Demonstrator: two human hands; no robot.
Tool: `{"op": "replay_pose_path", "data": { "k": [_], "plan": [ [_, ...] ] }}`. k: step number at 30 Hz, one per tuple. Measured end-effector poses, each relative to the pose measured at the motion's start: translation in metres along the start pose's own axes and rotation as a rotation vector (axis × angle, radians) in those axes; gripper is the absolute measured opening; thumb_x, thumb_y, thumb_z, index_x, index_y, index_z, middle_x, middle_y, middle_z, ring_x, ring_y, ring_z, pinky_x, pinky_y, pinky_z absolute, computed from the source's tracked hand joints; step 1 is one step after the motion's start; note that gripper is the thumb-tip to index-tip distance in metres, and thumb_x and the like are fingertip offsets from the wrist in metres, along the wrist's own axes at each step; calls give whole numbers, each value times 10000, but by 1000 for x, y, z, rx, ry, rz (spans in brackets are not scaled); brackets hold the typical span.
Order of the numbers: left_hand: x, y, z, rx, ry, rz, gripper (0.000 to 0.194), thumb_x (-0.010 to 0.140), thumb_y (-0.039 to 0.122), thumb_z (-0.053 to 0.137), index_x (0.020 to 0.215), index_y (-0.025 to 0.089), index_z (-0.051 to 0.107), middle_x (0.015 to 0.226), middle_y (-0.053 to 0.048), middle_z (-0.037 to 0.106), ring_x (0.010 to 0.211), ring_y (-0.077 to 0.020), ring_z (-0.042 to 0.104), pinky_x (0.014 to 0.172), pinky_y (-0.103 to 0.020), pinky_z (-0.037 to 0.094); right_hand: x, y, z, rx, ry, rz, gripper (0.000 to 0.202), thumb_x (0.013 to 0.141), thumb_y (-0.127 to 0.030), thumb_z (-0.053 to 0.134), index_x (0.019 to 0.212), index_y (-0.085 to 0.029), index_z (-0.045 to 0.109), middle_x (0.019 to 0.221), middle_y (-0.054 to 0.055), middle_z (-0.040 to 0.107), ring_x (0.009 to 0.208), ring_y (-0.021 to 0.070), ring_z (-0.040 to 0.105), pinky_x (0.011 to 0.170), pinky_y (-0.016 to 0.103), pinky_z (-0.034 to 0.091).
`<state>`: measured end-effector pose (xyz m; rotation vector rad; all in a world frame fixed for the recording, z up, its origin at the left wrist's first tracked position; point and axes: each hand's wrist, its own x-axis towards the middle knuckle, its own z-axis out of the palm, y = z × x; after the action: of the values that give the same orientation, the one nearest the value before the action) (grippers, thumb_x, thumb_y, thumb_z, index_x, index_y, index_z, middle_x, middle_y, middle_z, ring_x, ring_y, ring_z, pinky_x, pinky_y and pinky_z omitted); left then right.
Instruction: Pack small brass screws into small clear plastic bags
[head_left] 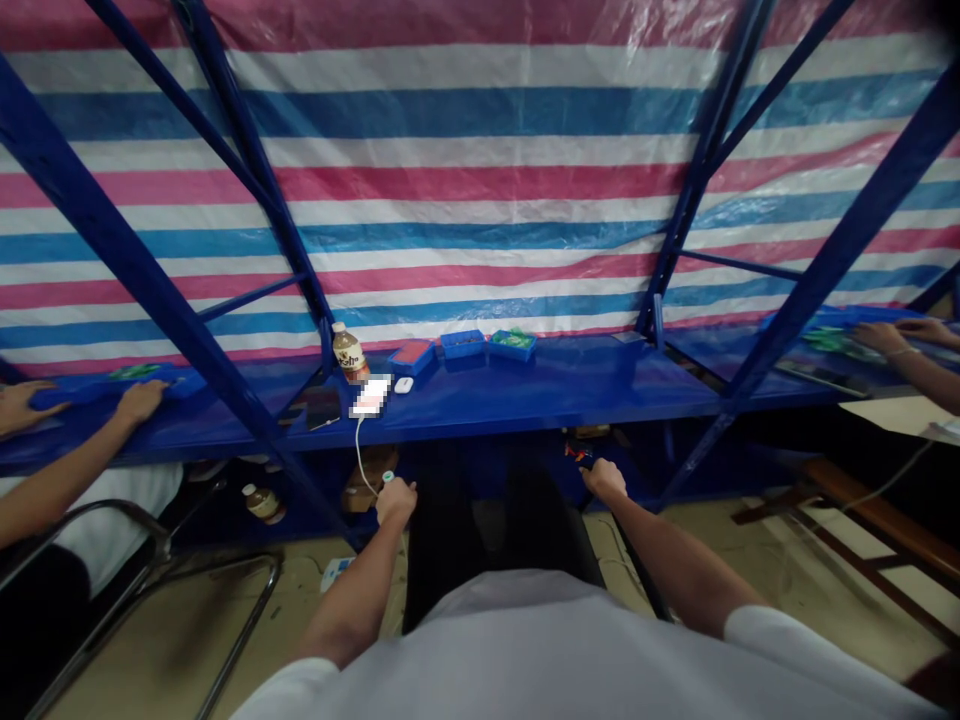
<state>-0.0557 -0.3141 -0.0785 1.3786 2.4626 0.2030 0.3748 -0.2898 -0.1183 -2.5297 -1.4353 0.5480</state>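
My left hand (397, 501) is closed low beside my left thigh, below the shelf's front edge. A small round teal-and-white thing (388, 477) shows at its fingers; I cannot tell what it is. A white cable (361, 455) runs down from the blurred bright-screened phone (371, 396) to near this hand. Beside my right thigh, my right hand (604, 482) has its fingers curled, and what they hold, if anything, is hidden. Just beyond it lie small red and dark items (578, 452) under the shelf.
On the blue shelf (465, 405) stand a drink bottle (350, 355), a white earbud case (403, 385), a red-filled tray (412, 355), a blue tray (463, 345) and a green-filled tray (513, 345). Slanting blue posts flank me. Co-workers' hands (141, 401) work at both sides.
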Motion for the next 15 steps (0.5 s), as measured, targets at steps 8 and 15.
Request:
{"op": "replay_pose_path", "data": {
  "k": [8, 15],
  "plan": [
    [16, 3, 5, 1, -31, -3, 399, 845, 409, 570, 1077, 89, 625, 1171, -224, 620, 1112, -311, 603, 877, -368, 493, 14, -5, 0, -6, -8, 6, 465, 820, -462, 588, 1102, -101, 667, 1132, 211, 645, 1055, 325, 634, 836, 354, 515],
    [27, 9, 8, -5, -60, -29, 393, 886, 435, 550, 1118, 120, 595, 1168, -119, 618, 1068, -225, 600, 922, -435, 482, 28, -10, 1, 9, 0, 6, 501, 806, -490, 601, 1099, -89, 668, 1112, 226, 649, 1041, 337, 638, 821, 365, 522]
  ]
}}
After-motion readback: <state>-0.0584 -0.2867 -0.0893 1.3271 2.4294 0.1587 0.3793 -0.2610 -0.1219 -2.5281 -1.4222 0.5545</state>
